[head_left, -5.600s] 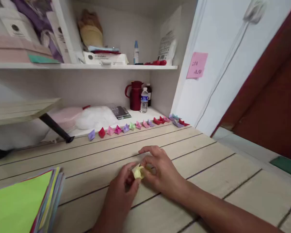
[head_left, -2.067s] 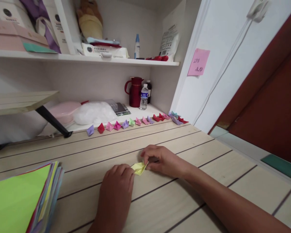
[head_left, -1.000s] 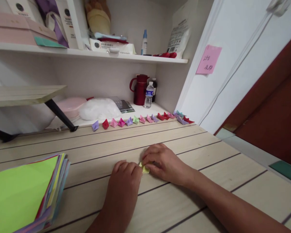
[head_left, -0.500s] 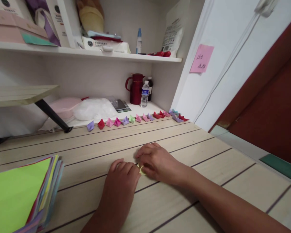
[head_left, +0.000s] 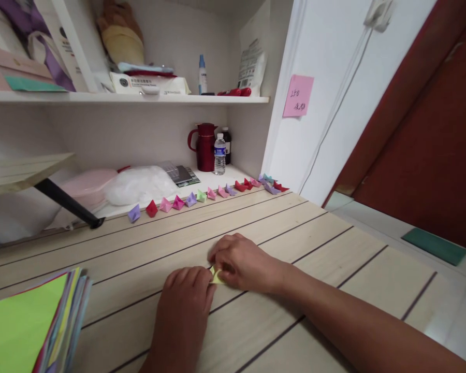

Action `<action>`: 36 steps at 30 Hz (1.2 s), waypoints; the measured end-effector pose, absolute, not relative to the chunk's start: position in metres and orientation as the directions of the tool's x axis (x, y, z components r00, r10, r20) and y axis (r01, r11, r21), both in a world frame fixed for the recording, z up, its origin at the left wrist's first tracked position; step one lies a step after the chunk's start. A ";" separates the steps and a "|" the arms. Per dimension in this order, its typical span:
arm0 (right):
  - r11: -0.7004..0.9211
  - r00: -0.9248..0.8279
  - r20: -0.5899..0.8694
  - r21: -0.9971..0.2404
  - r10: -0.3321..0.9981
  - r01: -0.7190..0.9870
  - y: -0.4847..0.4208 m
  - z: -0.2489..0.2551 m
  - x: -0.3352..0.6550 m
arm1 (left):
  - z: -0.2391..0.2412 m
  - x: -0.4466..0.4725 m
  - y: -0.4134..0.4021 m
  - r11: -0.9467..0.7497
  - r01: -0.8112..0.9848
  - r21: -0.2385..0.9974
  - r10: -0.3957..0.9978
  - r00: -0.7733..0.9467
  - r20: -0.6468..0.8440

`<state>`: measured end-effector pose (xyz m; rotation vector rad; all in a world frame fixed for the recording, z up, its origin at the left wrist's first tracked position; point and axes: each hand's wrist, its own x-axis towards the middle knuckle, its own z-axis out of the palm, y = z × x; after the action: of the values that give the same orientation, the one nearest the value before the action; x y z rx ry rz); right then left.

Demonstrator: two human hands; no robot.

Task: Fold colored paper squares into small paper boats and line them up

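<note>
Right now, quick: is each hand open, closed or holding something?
Left hand: closed, holding one side of the small yellow paper.
Right hand: closed, holding the other side of that paper.

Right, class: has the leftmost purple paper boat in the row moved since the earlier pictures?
No; the purple paper boat sits just right of the stand's black leg, as before; only the view has shifted.

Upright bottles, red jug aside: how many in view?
3: blue-capped bottle on the upper shelf; clear bottle and dark bottle below, by the red jug. Others may be hidden.
</note>
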<state>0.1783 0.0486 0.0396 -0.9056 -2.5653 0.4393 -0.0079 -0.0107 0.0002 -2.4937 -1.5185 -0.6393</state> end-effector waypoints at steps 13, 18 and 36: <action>0.645 -0.722 0.231 -0.669 0.653 0.369 0.065 0.051 0.210 | -0.003 -0.012 -0.008 -0.467 0.874 0.130 0.820 0.373 0.435; 0.532 -0.670 0.166 -0.753 0.724 0.388 0.077 0.047 0.224 | -0.004 -0.012 -0.009 -0.456 0.878 0.143 0.826 0.358 0.436; 0.424 -0.691 0.086 -0.841 0.718 0.336 0.073 0.043 0.216 | -0.001 -0.009 -0.010 -0.375 0.866 0.331 0.858 0.189 0.479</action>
<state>0.2160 0.0727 0.0430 -0.8939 -2.2471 1.1808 -0.0091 -0.0098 -0.0006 -2.4112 -1.7483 -0.9549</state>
